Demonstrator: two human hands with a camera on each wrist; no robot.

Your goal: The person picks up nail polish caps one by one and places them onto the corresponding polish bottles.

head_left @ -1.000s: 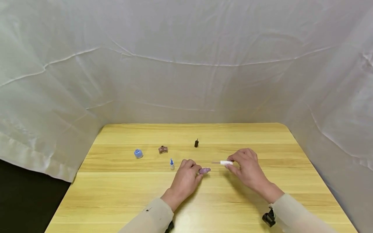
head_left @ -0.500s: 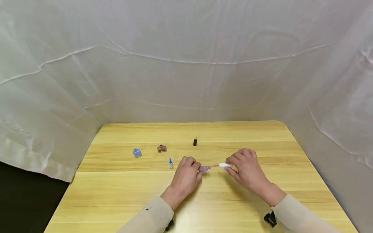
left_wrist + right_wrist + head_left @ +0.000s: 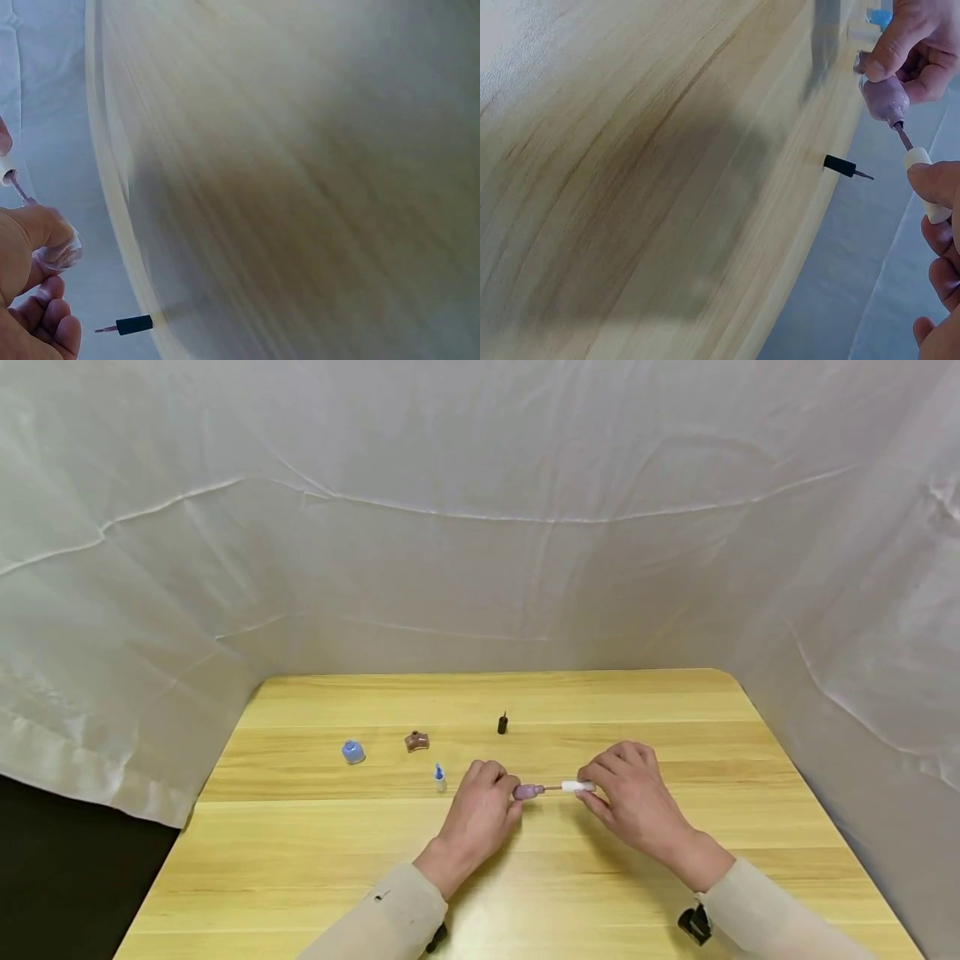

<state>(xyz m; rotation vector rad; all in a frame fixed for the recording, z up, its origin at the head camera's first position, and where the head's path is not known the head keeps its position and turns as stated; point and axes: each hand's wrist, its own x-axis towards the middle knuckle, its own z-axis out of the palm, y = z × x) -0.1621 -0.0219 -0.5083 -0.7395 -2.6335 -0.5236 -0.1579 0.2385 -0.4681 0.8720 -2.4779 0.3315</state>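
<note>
Between the hands (image 3: 482, 806) (image 3: 634, 789), purple bottle (image 3: 528, 792) left, white brush cap (image 3: 577, 786) right.

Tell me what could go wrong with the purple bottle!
The purple bottle is tipped sideways in the left hand, so liquid might drip on the table. The right hand holds the white cap; its brush, at the bottle's mouth, could slip and smear. The blue-tipped cap near the left hand might get knocked over.

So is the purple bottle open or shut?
Open. The white cap is off the purple bottle, with the brush stem showing bare between them.
</note>
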